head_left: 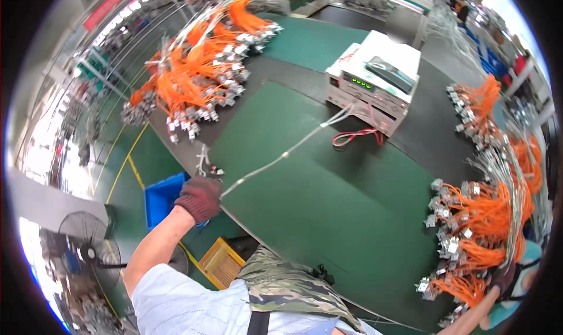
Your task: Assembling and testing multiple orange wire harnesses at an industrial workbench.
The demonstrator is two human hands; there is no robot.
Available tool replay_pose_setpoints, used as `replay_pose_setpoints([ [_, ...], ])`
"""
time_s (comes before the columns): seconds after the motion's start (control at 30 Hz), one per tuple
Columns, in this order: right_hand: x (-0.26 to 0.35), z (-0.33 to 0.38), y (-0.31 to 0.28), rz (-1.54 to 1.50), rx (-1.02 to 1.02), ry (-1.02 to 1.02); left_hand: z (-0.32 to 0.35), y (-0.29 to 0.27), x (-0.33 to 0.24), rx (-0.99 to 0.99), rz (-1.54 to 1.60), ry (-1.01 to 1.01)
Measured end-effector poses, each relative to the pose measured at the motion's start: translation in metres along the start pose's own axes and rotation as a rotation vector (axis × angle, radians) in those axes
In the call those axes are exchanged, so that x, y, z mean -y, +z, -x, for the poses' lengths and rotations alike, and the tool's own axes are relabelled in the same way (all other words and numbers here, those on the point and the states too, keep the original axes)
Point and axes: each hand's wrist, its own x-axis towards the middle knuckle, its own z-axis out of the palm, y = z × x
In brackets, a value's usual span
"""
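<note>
My left hand [199, 198], in a dark red knit glove, is closed on a small metal clip [206, 169] at the left edge of the green table mat [328, 212]. A thin white cable [275, 161] runs from that hand to the white test box [375, 80] at the back. My right hand [503, 278], in a dark glove at the lower right, grips a bundle of orange wire harnesses [478, 229] with white and metal connectors. My forearm partly hides the bundle's lower end.
A large heap of orange harnesses [196, 71] lies at the table's far left, with more [478, 109] at the right. A red lead [355, 136] loops in front of the box. Below the table stand a blue bin [161, 197], a yellow crate [221, 263] and a floor fan [88, 250].
</note>
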Motion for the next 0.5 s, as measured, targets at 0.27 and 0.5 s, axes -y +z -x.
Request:
replay_pose_setpoints([
  [0.27, 0.265, -0.001, -0.088, 0.514, 0.040, 0.052, 0.010, 0.036, 0.014, -0.287, -0.110, 0.222],
  [0.5, 0.634, 0.083, -0.064, -0.681, 0.532, -0.316, -0.115, 0.046, 0.025, -0.361, 0.024, 0.056],
])
